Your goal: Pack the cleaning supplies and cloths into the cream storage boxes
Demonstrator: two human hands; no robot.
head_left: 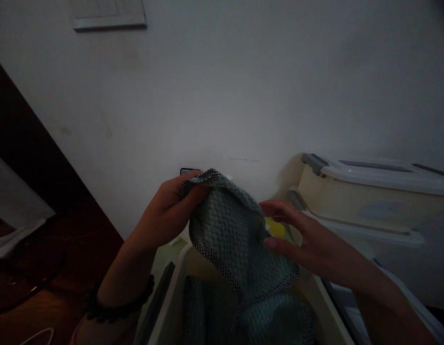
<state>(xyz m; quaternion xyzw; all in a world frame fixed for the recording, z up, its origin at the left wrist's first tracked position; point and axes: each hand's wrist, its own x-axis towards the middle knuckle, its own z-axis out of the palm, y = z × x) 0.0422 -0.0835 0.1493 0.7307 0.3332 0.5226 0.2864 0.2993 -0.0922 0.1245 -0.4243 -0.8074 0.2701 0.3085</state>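
Observation:
A grey-green woven-texture cloth (pixel 229 225) with dark-and-white checked edging hangs in front of me. My left hand (pixel 171 211) pinches its upper left corner between thumb and fingers. At the cloth's right edge is my right hand (pixel 297 230), its thumb and fingers spread apart; whether the fingertips touch the fabric is hard to tell in the dim light. More cloth of the same kind (pixel 275 316) lies below, inside an open cream-coloured bin (pixel 167 306). Something yellow (pixel 276 228) shows partly behind the right fingers.
Pale stacked storage boxes (pixel 358 191) with grey latches stand at the right against the white wall (pixel 214 96). Part of a phone (pixel 187 170) shows behind my left hand. Dark wooden floor (pixel 63 297) and a white cable (pixel 40 335) are at lower left.

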